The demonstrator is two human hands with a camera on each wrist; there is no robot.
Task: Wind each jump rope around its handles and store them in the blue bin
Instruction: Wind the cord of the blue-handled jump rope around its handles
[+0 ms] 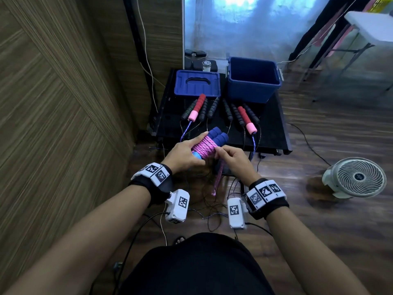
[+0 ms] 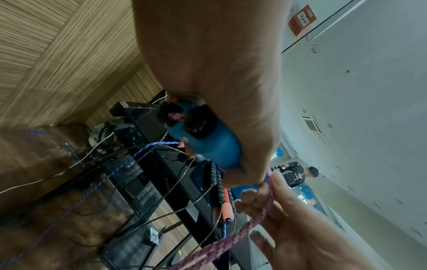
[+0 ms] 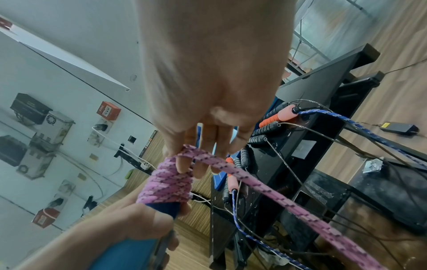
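My left hand (image 1: 191, 149) grips a pair of dark blue foam handles (image 1: 217, 135) held side by side, with pink braided rope (image 1: 204, 145) wound round their middle. My right hand (image 1: 221, 153) pinches the rope's free part right beside the coil, and the loose tail (image 1: 219, 179) hangs down toward the floor. In the right wrist view, thumb and fingers (image 3: 182, 164) pinch the pink rope (image 3: 254, 184) just above the windings (image 3: 166, 184). The left wrist view shows the handles' light blue ends (image 2: 208, 146) in my grip. The blue bin (image 1: 234, 86) stands open at the table's back right.
The bin's blue lid (image 1: 196, 83) lies at the back left of the low black table (image 1: 274, 128). Red-and-pink handles (image 1: 196, 109) and several black handles (image 1: 234, 114) lie in a row, their ropes trailing over the front edge. A white fan (image 1: 355, 177) sits on the floor, right.
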